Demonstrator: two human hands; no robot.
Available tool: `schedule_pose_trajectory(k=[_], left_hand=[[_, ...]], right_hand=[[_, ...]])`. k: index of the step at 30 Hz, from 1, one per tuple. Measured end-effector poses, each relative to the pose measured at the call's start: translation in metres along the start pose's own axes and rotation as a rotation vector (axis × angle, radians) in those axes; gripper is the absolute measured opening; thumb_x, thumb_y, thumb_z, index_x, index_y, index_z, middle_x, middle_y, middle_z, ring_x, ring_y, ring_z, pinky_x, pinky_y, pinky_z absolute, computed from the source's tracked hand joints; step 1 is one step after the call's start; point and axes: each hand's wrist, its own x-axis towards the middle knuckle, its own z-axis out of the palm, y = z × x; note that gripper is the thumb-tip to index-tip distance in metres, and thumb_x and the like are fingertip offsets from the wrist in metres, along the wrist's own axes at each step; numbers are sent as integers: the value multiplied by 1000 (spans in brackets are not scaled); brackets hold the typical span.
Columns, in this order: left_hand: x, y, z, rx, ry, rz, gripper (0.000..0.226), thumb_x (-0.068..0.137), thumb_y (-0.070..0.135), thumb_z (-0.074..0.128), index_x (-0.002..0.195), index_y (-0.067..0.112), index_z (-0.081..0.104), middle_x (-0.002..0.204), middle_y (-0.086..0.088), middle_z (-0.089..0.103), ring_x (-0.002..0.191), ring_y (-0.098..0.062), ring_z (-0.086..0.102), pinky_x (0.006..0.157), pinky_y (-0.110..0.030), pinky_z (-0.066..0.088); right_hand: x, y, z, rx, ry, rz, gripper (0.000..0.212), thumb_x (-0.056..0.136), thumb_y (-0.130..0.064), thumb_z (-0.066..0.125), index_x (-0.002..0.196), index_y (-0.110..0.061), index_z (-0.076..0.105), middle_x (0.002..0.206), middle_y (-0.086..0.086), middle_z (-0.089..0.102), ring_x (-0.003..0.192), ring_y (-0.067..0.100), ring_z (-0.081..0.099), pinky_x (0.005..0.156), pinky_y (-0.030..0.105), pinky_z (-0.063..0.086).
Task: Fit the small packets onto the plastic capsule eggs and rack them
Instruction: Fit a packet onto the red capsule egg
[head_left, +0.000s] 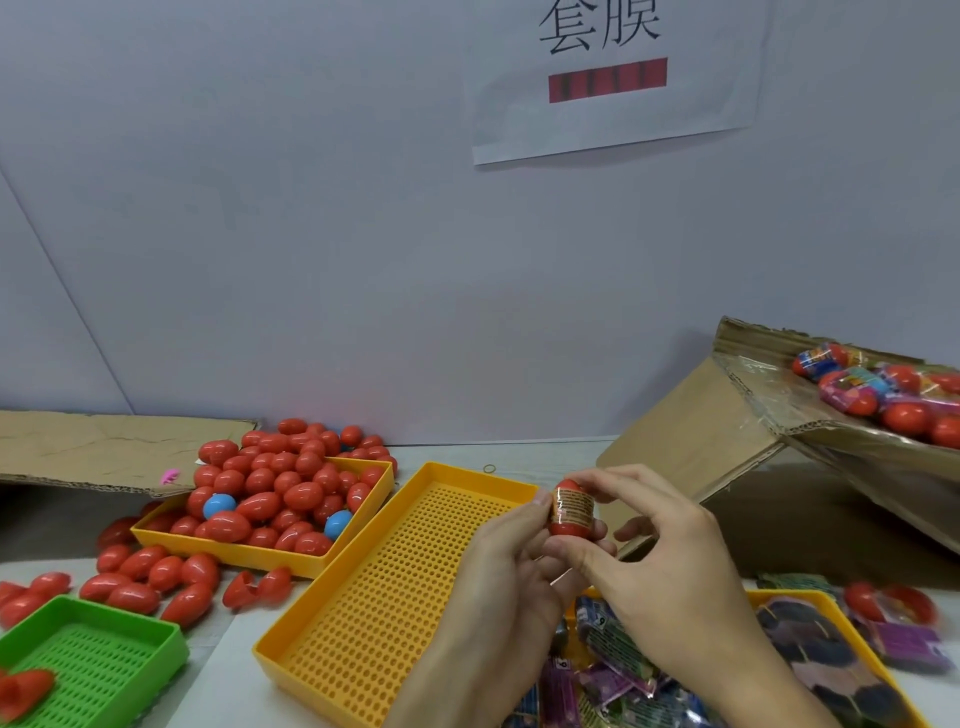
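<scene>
I have one red capsule egg (571, 512) up in front of me, pinched between both hands: my left hand (511, 566) curls round it from the left and below, and my right hand (670, 561) grips it with thumb and fingertips from the right. A printed sleeve (573, 505) already sits round its middle, with the red ends showing above and below, so I judge this one is nearly fitted and only wants seating straight.

The long yellow perforated tray (395, 587) just left of my hands, which I take to be the rack, holds no eggs that I can see, so racking has hardly begun here. Behind it the other yellow tray (317, 564) is heaped with bare red eggs (280, 493) (two blue ones among them), and more lie loose on the desk (228, 644) beside the green tray (98, 654). Some split halves (257, 587) lie there too.

Below my hands is a pile of the small packets (608, 675), spilling over a third yellow tray (810, 603). At the far right a tilted cardboard box (727, 415) carries eggs that already wear their wrappers (857, 387), so some are done, but by the size of the bare heap most of the work is left.
</scene>
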Motion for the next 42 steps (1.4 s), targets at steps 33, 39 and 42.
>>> schedule_pose_trajectory(k=[33,39,42], left_hand=[[106,-4,128,991,44,373,72,80,44,78,142,24,47,128,4,60,105,-6,61,78,-15,48],[78,9,18,1312,184,547,12,95,31,62,90,22,68,83,14,67,82,1,61,67,-13,48],[74,33,-49,1543,300,375,16,97,30,59,96,17,69,89,7,68,79,-4,60,66,-16,45]], right_hand=[[3,12,-8,47,-83,399,34,94,-16,58,64,-28,46,60,-14,56,56,-10,48,54,5,36],[2,14,-1,87,-132,310,17,92,-27,64,83,-39,71,86,-28,70,89,-7,60,70,6,43],[1,14,1,49,-155,285,19,91,-25,66,84,-42,71,86,-26,70,90,-15,56,67,1,43]])
